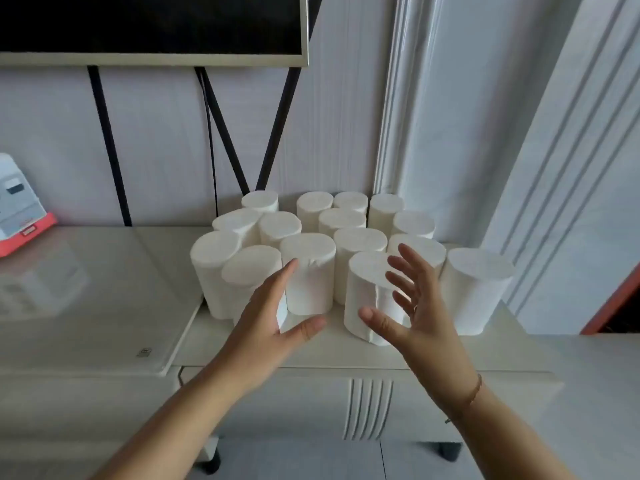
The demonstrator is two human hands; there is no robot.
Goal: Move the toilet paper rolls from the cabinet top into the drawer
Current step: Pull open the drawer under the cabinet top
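Several white toilet paper rolls [346, 216] stand upright in a cluster on the cream cabinet top [332, 348]. My left hand [273, 317] is spread open beside the front-middle roll [308, 271], fingers along its left side, thumb below it. My right hand [412, 306] is open in front of the front roll [363, 292], fingers fanned across its right side, thumb near its base. Neither hand grips a roll. The drawer front [367, 407] under the cabinet top is closed.
A larger roll [478, 289] stands apart at the right. A glass-topped cabinet [86, 306] adjoins on the left, carrying a white and red box [20, 209]. A dark screen [152, 26] and black cables [107, 147] hang on the wall behind.
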